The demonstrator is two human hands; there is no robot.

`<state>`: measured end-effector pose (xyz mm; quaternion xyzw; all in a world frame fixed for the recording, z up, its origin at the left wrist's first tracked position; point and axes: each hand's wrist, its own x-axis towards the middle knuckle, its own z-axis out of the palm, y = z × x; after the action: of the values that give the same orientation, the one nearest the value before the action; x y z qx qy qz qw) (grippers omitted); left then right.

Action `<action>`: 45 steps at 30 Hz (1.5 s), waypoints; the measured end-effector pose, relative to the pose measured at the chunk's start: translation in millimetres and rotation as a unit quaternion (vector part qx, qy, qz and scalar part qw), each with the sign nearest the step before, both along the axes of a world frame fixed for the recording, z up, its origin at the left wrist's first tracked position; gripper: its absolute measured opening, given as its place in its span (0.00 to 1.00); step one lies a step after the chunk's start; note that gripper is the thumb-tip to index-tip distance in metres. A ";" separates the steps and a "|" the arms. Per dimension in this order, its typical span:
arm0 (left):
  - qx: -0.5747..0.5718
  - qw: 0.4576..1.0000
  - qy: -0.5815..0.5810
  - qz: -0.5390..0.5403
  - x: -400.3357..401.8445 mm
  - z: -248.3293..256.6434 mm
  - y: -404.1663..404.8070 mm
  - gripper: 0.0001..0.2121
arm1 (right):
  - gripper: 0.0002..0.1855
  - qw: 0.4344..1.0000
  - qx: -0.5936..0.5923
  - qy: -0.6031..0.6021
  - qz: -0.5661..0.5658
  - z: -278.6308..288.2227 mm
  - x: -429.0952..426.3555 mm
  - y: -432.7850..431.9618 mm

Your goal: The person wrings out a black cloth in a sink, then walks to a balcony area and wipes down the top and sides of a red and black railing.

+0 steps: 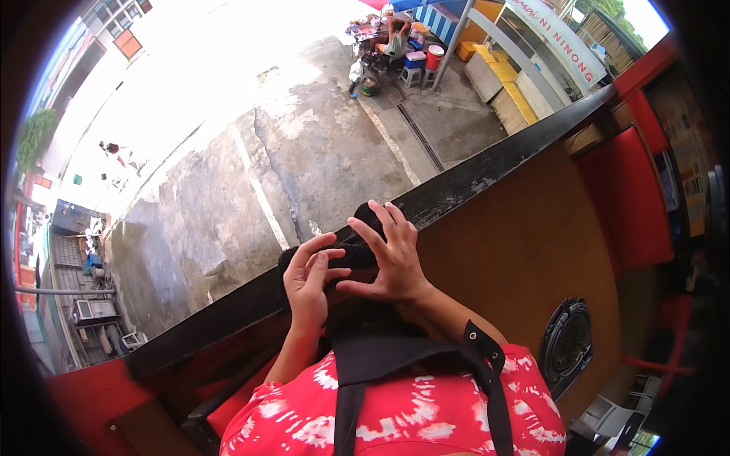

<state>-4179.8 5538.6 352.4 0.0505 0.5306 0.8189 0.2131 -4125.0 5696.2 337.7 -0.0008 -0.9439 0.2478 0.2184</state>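
Note:
My left hand (pixel 311 282) is raised with its fingers apart and curled, and my right hand (pixel 390 256) is spread beside it, palm turned partly down. Both are over a black textured item (pixel 359 255), perhaps cloth, at the dark ledge (pixel 228 308). Neither hand plainly holds anything; whether the fingertips touch the black item I cannot tell. A black apron (pixel 393 356) with straps lies over the red and white patterned shirt (pixel 416 416) below my hands.
Beyond the ledge lies a concrete street (pixel 331 165). A person (pixel 396 43) sits by a stall, near a red cooler (pixel 434 57) and grey stools. At the right are a brown panel (pixel 513 245), a round black device (pixel 567 342) and white chairs (pixel 607 416).

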 end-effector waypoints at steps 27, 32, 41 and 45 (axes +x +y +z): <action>-0.673 0.527 0.083 0.512 -38.2 -113.4 -313.9 0.12 | 0.29 0.990 0.044 -0.028 0.129 -29.3 -4.4 -42.3; -0.684 0.514 0.062 0.513 -40.1 -121.9 -319.2 0.13 | 0.25 0.994 0.073 -0.035 -0.071 -26.5 20.8 88.6; -0.655 0.562 0.089 0.497 -51.4 -125.2 -330.0 0.13 | 0.18 0.883 0.094 0.002 -0.460 -65.9 -6.6 352.1; -0.645 0.562 0.167 0.490 -37.7 -128.1 -348.8 0.11 | 0.24 0.770 0.102 -0.135 -0.615 -34.4 -68.1 413.9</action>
<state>-4217.5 5189.9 224.3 -0.2320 0.8868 0.2137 -0.3377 -4193.1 6110.0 303.3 -0.5926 -0.7810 -0.0401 0.1929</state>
